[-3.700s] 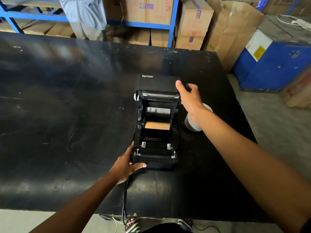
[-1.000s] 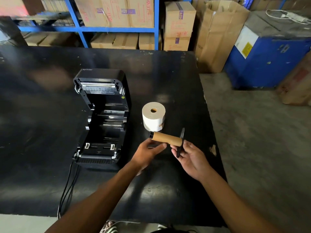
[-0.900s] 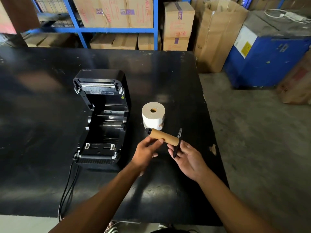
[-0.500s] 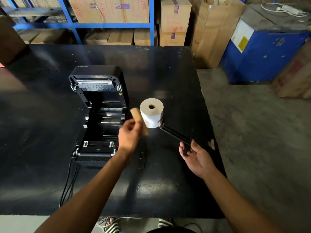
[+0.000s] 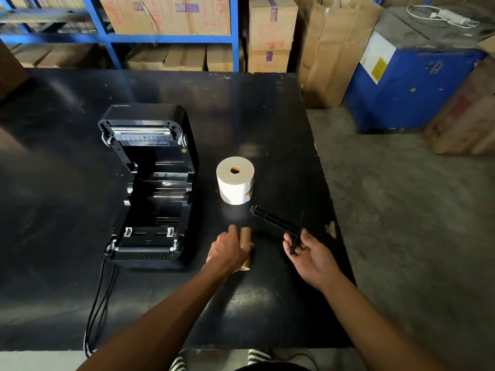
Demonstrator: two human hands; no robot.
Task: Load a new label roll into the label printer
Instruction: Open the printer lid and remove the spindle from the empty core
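One full label roll [image 5: 235, 180] is standing on end on the black table [image 5: 67, 196], its core hole facing up, just to the right of the label printer [image 5: 150, 188] and apart from both of my hands. I am seeing the printer sitting with its lid swung back and its paper bay lying open and bare, with dark cables [image 5: 97, 298] trailing from its front corner over the near table edge.

I am gripping the empty cardboard core [image 5: 245, 238] with my left hand [image 5: 227, 251], fingers wrapped around its middle so that both ends are poking out; it is lying roughly lengthwise toward me, near the printer's front right corner. Whether the core is resting on the table or hovering just above it, I cannot tell.

I am pinching the black spindle [image 5: 276, 222] at its flat end plate with my right hand [image 5: 310, 257], palm turned up, thumb and fingertips closing on the plate while the bar is pointing away to the upper left, its far tip ending just below the label roll without touching it.

Behind the table, cardboard boxes [image 5: 270, 33] are sitting on and beside a blue rack [image 5: 235, 33], and a blue bin [image 5: 412, 84] is standing on the concrete floor to the right.
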